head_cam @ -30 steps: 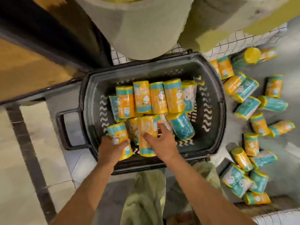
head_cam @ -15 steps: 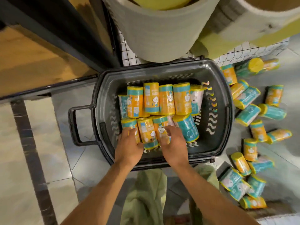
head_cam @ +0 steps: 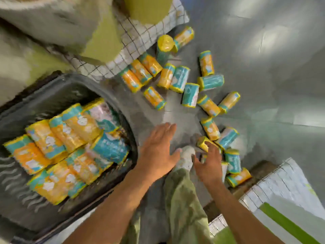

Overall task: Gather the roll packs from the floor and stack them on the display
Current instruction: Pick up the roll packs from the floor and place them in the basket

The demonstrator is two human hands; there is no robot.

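Several orange and teal roll packs (head_cam: 186, 81) lie scattered on the grey floor at the upper right. Several more roll packs (head_cam: 70, 143) fill the dark plastic basket (head_cam: 44, 95) at the left. My left hand (head_cam: 158, 148) hovers over bare floor just right of the basket, fingers spread and holding nothing. My right hand (head_cam: 207, 164) hangs over the nearest floor packs, with its fingertips at a yellow-ended pack (head_cam: 204, 143). Whether it grips that pack is hidden by blur.
A wire-mesh display bin (head_cam: 140, 41) with large green-and-grey rolls stands at the top. Another mesh bin (head_cam: 274, 189) is at the lower right. My green trouser leg and pale shoe (head_cam: 186, 157) sit between my hands.
Both hands left the basket and swung right toward the floor packs. The view turned right with them, so the basket now sits at the left.
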